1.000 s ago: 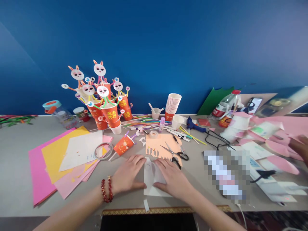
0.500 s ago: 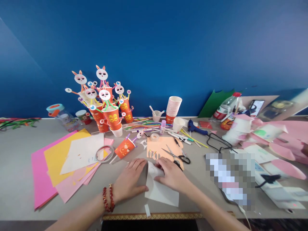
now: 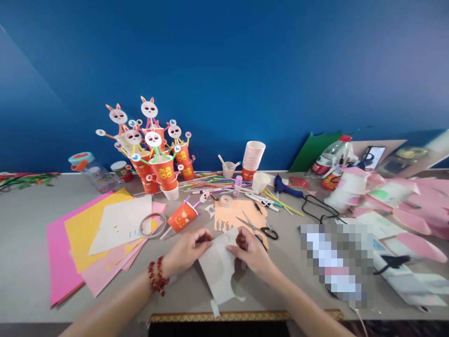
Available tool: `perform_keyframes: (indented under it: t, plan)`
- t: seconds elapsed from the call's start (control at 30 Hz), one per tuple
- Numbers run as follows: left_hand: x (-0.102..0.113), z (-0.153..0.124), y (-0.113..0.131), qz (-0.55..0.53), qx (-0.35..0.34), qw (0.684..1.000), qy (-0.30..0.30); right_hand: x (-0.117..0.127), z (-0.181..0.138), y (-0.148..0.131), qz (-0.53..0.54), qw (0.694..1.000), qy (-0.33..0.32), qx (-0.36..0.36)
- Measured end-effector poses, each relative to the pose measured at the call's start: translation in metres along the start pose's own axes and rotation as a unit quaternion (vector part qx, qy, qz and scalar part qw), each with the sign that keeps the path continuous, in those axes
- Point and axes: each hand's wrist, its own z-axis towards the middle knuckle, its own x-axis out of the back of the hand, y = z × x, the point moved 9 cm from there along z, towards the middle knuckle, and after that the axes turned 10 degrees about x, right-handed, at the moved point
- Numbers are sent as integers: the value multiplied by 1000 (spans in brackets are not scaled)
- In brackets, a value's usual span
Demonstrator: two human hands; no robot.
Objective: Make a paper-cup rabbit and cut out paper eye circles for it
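A white sheet of paper [image 3: 219, 269] with cut-out curves is lifted off the grey table [image 3: 28, 220], hanging toward me. My left hand [image 3: 185, 250], with a red bead bracelet at the wrist, pinches its upper left edge. On the upper right edge my right hand [image 3: 250, 250] is closed in a pinch too. Black-handled scissors [image 3: 259, 227] lie just beyond my right hand on an orange sheet [image 3: 231, 210]. A small white paper strip [image 3: 214, 308] lies at the table's near edge.
Pink, yellow and white sheets [image 3: 87, 229] and a tape ring [image 3: 153, 224] lie at the left. Orange cup rabbits [image 3: 154, 154], a cup stack [image 3: 253, 157], straws, a blue glue gun [image 3: 286, 185] with cord and pink paper pieces [image 3: 410, 206] fill the back and right.
The white sheet lay flat under both hands; now both hands have pinched its top edge and raised it off the table. The other person's hand at the far right is gone.
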Motion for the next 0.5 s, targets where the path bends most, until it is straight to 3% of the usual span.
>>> perform_keyframes:
  t: [0.1, 0.27, 0.37, 0.5]
  plan:
    - [9, 7, 3, -20, -8, 1000, 20, -2, -5, 5, 35, 999, -9, -23]
    - [13, 21, 8, 58, -38, 997, 42, 5, -14, 6, 42, 998, -25, -35]
    - [9, 30, 14, 138, -73, 987, 48, 15, -19, 2, -62, 997, -39, -7]
    - [-1, 36, 18, 185, -94, 978, 36, 28, -25, -7, -235, 971, -32, 41]
